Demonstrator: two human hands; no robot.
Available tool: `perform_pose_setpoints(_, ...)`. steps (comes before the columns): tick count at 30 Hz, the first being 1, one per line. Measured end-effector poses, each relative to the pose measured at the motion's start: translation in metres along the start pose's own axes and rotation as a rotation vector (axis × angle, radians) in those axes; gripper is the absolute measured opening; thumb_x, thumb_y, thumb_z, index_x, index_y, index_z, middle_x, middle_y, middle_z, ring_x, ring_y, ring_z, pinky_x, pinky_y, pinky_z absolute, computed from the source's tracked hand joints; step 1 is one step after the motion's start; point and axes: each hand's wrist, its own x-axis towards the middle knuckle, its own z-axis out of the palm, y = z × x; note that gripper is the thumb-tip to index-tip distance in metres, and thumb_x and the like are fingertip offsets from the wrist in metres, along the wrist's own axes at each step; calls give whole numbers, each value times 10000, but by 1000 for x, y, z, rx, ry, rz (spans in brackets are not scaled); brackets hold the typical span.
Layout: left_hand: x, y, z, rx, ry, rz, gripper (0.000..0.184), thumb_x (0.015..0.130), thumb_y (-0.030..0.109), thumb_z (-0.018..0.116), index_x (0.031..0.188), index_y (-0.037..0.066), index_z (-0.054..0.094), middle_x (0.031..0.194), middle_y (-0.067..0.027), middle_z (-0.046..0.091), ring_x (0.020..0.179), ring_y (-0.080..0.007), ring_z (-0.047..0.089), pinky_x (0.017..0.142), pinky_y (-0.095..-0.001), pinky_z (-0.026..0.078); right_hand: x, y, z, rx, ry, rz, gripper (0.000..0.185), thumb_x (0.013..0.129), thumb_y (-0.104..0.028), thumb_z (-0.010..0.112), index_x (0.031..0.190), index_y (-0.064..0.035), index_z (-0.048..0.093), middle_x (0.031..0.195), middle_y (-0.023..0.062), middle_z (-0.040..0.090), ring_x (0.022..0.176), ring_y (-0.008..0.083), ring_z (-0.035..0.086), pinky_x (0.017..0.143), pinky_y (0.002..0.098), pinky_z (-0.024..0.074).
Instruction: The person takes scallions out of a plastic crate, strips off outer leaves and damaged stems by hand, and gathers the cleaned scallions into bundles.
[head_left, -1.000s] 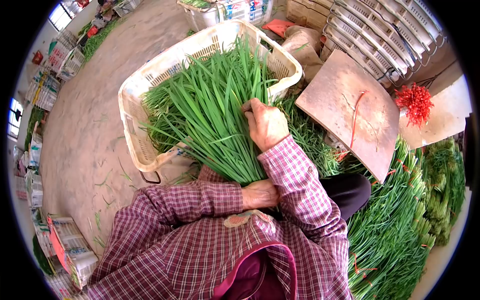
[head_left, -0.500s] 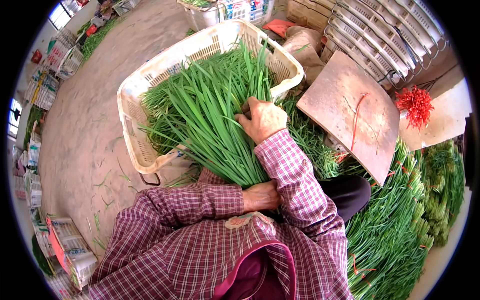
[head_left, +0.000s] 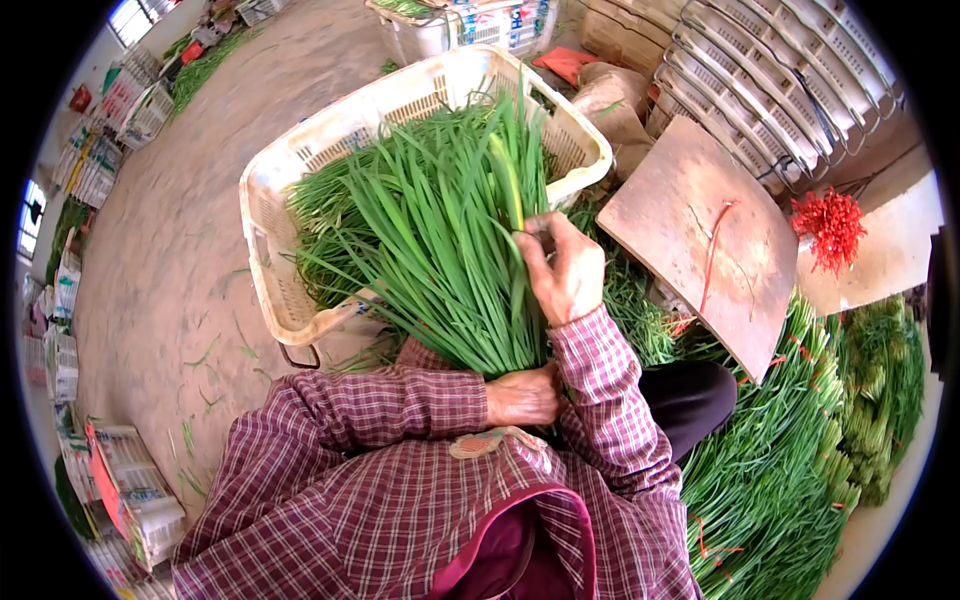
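My left hand (head_left: 526,398) is wrapped round the lower end of a thick bunch of garlic chives (head_left: 445,265). The green leaves fan up and away from me, over the near side of a white plastic crate (head_left: 268,290). Above and to the right of that grip, my right hand (head_left: 570,270) pinches a yellowing chive leaf (head_left: 511,185) between thumb and fingers, at the right edge of the bunch. More loose chives (head_left: 335,170) lie in the crate behind the bunch. The stem ends inside my left hand are mostly hidden.
To the right is a tilted board (head_left: 700,230) with a red tie on it, and a cluster of red ties (head_left: 832,228) beside it. Tied chive bundles (head_left: 770,460) are piled at lower right. Stacked crates (head_left: 770,80) stand at the back right.
My right hand has moved right and slightly down from among the leaves, and a yellowing leaf now shows in its pinch. My left hand keeps its hold on the bunch.
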Motion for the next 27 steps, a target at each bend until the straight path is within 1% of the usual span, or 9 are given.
perform_pose_setpoints(5, 7, 2, 12, -164, -30, -56, 236, 928, 138, 462, 797, 5, 606, 816, -57, 633, 838, -154, 577, 865, -306, 479, -20, 7, -9, 23, 180, -19, 104, 874, -104, 631, 884, -24, 564, 750, 114, 618, 622, 225, 600, 584, 318, 504)
perform_pose_setpoints(9, 3, -9, 9, -447, 80, -39, 171, 849, 98, 517, 725, 18, 603, 789, -71, 633, 733, -179, 586, 743, -325, 510, -29, 17, -10, 191, 256, 67, 106, 878, -85, 634, 907, -19, 555, 762, 90, 592, 656, 182, 573, 653, 281, 487)
perform_pose_setpoints(12, 0, -12, 9, -431, 187, -19, 124, 796, 98, 555, 699, 21, 562, 627, -77, 554, 604, -201, 566, 623, -336, 509, -23, 2, -24, 400, 452, 164, 99, 917, -133, 595, 917, -40, 560, 779, 43, 574, 617, 106, 503, 576, 258, 446)
perform_pose_setpoints(14, -7, -14, -1, -419, 242, 44, 141, 755, 120, 586, 671, 27, 522, 531, -72, 483, 536, -221, 550, 546, -354, 488, 5, -15, -66, 318, 764, 97, 185, 945, -235, 563, 942, -50, 553, 743, 31, 559, 580, 91, 484, 525, 225, 409)
perform_pose_setpoints(17, -7, -11, 2, -609, 363, 58, 173, 761, 130, 588, 650, 29, 502, 532, -83, 482, 528, -239, 544, 541, -358, 475, 17, -12, -127, 389, 899, -122, 152, 959, -184, 550, 985, -35, 572, 763, 22, 581, 576, 72, 476, 519, 214, 396)
perform_pose_setpoints(23, 9, 10, 58, -689, 325, 16, 187, 813, 175, 552, 687, 56, 480, 615, -56, 500, 613, -198, 491, 675, -353, 407, -30, 37, -141, 64, 255, 307, 115, 919, -123, 572, 950, -43, 649, 725, 36, 612, 567, 90, 531, 529, 246, 470)
perform_pose_setpoints(25, 7, 8, 50, -502, 421, 24, 190, 801, 209, 552, 696, 66, 486, 622, -41, 498, 636, -199, 480, 718, -356, 393, -62, 101, -144, -458, -109, 76, 187, 852, -118, 610, 1009, -40, 674, 877, 150, 685, 711, 269, 679, 645, 359, 551)
perform_pose_setpoints(26, 6, 8, 56, -498, 420, 21, 190, 801, 209, 552, 696, 66, 486, 622, -41, 498, 636, -199, 480, 718, -356, 393, -71, 91, -137, -545, -161, 185, 215, 827, -143, 633, 1017, -56, 680, 917, 174, 679, 769, 316, 681, 681, 361, 550)
perform_pose_setpoints(27, 7, 8, 72, -847, 449, 14, 190, 794, 212, 559, 687, 76, 481, 632, -30, 491, 652, -194, 475, 720, -350, 389, -76, 87, -129, -567, -128, 219, 195, 817, -162, 643, 983, -71, 692, 938, 178, 678, 799, 298, 682, 691, 352, 545)
